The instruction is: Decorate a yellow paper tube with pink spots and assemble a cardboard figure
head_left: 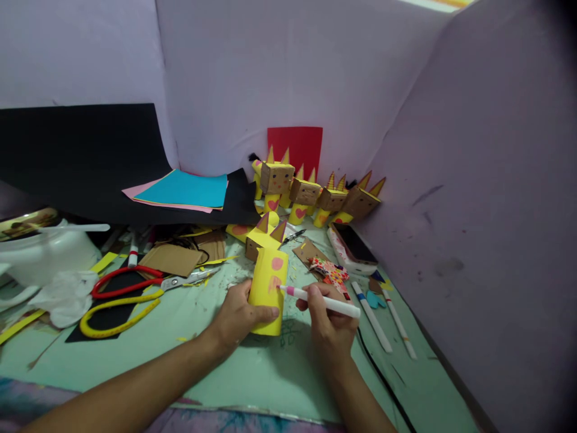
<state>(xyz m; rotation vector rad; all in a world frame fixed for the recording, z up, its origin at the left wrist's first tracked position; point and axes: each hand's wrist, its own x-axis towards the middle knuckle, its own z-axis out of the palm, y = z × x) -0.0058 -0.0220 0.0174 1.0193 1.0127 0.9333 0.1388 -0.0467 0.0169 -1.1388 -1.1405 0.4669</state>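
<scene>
1. Yellow paper tube point(267, 294): stands upright on the green mat point(252, 367), just below centre of frame; pink shapes drawn on its front; a cardboard head w/ pointed ears point(265, 236) sits just behind its top, can't tell if attached.
2. Left hand point(238, 316): comes in from lower left; fingers curled round the tube's lower left side, thumb across its front near the bottom; tight wrap, steadying it.
3. Right hand point(327, 322): lower centre-right; pinches a white marker point(322, 302) between thumb & fingers, pen style; pink tip touches the tube's right side at about mid height.
4. Two more white markers point(383, 322) lie on the mat right of the right hand, near it, not touching.
5. Phone point(354, 246) lies face up, centre-right, near the purple wall point(473, 198).
6. Row of finished figures point(315, 195): cardboard heads on yellow tubes, pink hearts; back centre, in front of a red sheet point(295, 147).
7. Scissors w/ red & yellow handles point(130, 291) lie left of centre; well apart from the left hand.
8. Blue sheet point(184, 189) on pink paper, atop black paper point(76, 156), upper left.
9. White container point(45, 255) at far left edge.
10. Patterned paper scrap point(331, 272) just above the right hand.
</scene>
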